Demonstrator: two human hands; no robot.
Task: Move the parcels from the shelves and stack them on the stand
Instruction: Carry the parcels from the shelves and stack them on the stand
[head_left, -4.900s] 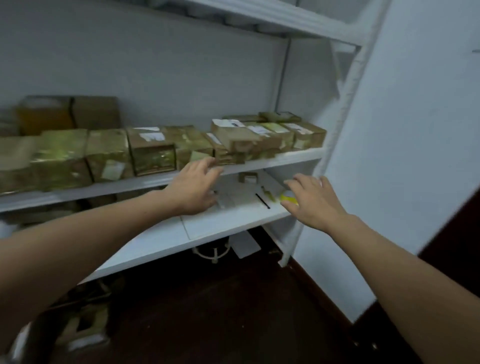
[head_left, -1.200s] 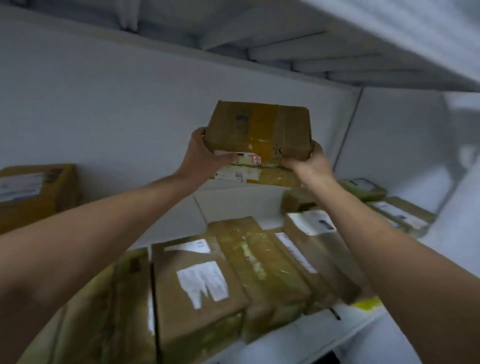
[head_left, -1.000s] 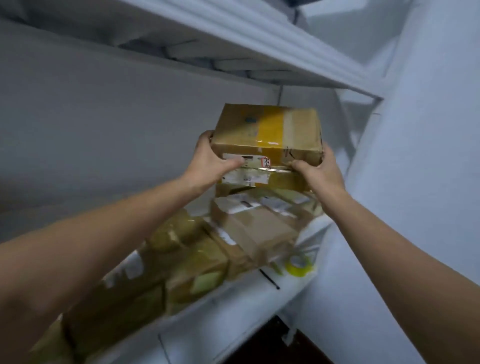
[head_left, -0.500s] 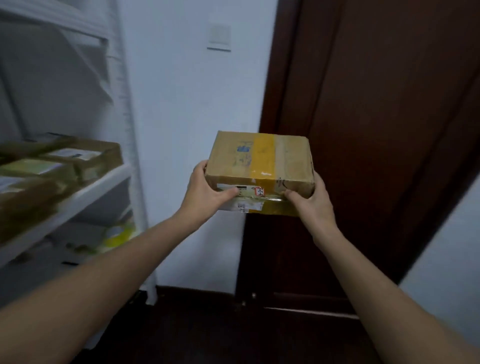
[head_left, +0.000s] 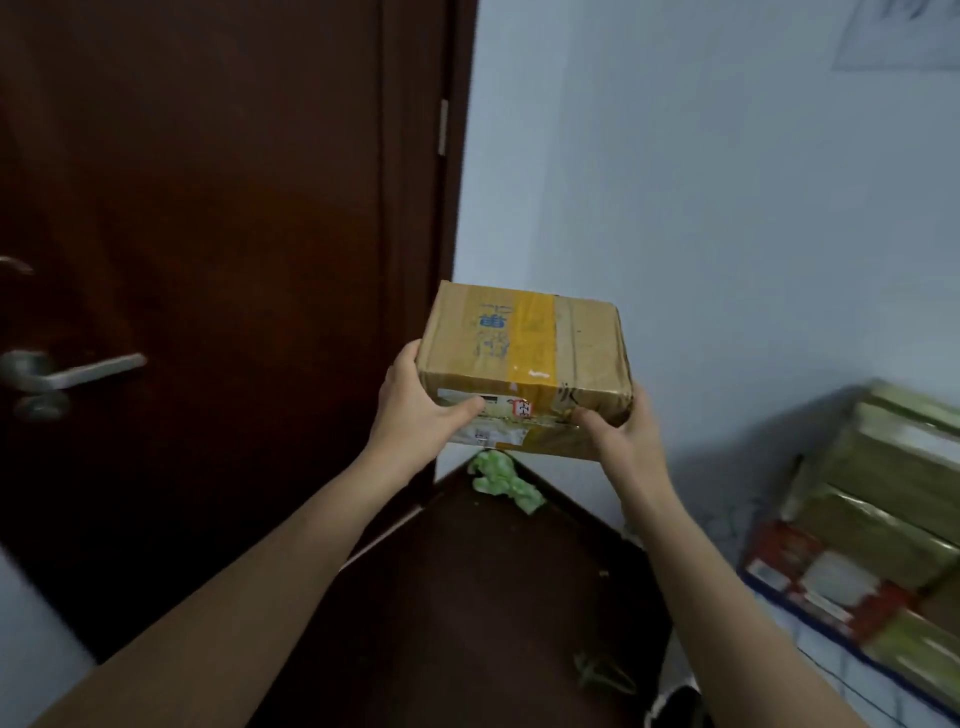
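A brown cardboard parcel (head_left: 524, 358) with a yellow tape band and blue print is held in the air at chest height in front of me. My left hand (head_left: 415, 410) grips its left near corner, thumb on the front face. My right hand (head_left: 621, 436) grips its right near corner from below. At the right edge a blurred stack of several taped parcels (head_left: 888, 519) sits on a stand with a red-and-blue edge (head_left: 810, 587). The shelves are out of view.
A dark brown door (head_left: 234, 260) with a metal lever handle (head_left: 67, 371) fills the left. A white wall (head_left: 701, 208) stands behind the parcel. On the dark floor lie a crumpled green scrap (head_left: 504, 480) and a small piece of debris (head_left: 602, 673).
I have turned right, away from the shelves, carrying the parcel in both hands. The shelf has left the view; the door now lies left and the stacked parcels have appeared at right.
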